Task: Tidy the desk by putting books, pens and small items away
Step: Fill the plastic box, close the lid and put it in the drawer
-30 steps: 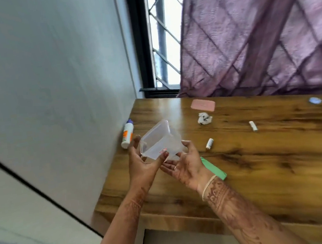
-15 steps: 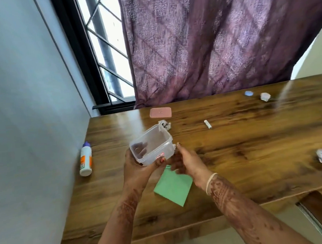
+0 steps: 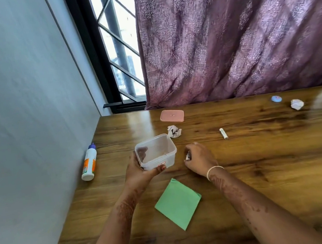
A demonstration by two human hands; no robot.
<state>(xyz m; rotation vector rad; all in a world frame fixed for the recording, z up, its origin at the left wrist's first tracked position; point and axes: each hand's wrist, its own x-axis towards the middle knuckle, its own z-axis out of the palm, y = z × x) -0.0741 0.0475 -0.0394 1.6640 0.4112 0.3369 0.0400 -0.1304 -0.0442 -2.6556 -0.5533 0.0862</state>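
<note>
My left hand (image 3: 139, 172) holds a clear plastic box (image 3: 156, 152) just above the wooden desk (image 3: 260, 171), its open top facing up. To the right of the box, my right hand (image 3: 198, 158) is closed on a small white stick-shaped item (image 3: 188, 156) at the desk surface; most of it is hidden by the fingers. A similar small white stick (image 3: 223, 133) lies further right. The pink lid (image 3: 172, 116) lies flat near the desk's far edge. A green paper square (image 3: 178, 202) lies in front of my hands.
A glue bottle (image 3: 89, 163) lies against the left wall. Crumpled paper balls sit behind the box (image 3: 174, 131) and at the far right (image 3: 297, 104), beside a small blue round item (image 3: 276, 98). A purple curtain and window back the desk.
My right hand has left the box and dropped to the desk, closing on the small white stick. The left hand alone keeps the box. The view has swung right.
</note>
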